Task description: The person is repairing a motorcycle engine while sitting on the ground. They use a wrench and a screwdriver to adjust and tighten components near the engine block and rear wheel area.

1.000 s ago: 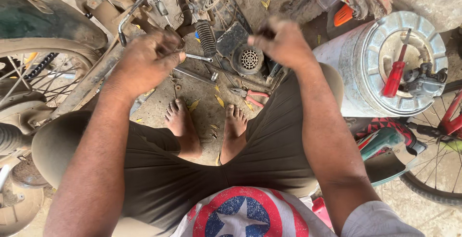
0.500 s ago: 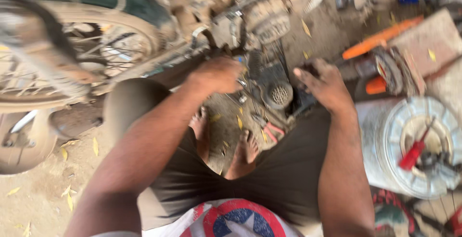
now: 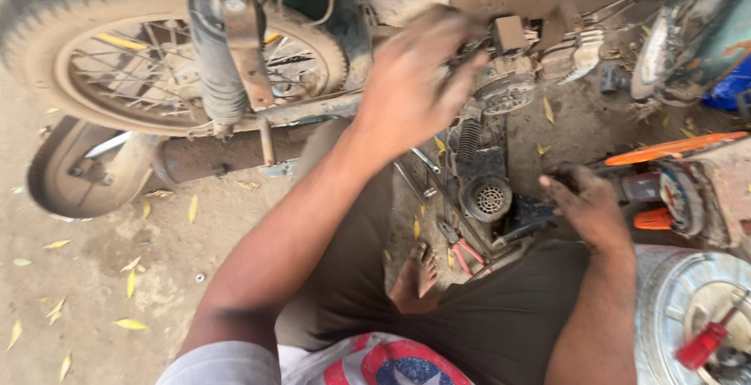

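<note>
My left hand (image 3: 415,88) is raised against the dirty engine block (image 3: 508,91) of a motorcycle, fingers spread and blurred, touching the finned metal. My right hand (image 3: 588,206) hangs lower at the right, fingers curled down onto a dark metal piece (image 3: 536,219) on the ground; whether it grips it is unclear. Just left of that hand lies a round black part with a grille (image 3: 490,197), and above it a coil spring (image 3: 468,141). My bare foot (image 3: 418,275) shows between my knees.
The motorcycle's rear wheel (image 3: 102,64), shock absorber (image 3: 223,64) and muffler (image 3: 211,158) fill the left. Red-handled pliers (image 3: 467,253) and a wrench (image 3: 426,160) lie on the dirt. At right are an orange-handled tool (image 3: 673,148) and a metal drum (image 3: 673,307) holding a red screwdriver (image 3: 704,343).
The view swung left and closer to the motorcycle. My left hand rose from the loose parts up to the engine. My right hand stayed low near the parts on the ground.
</note>
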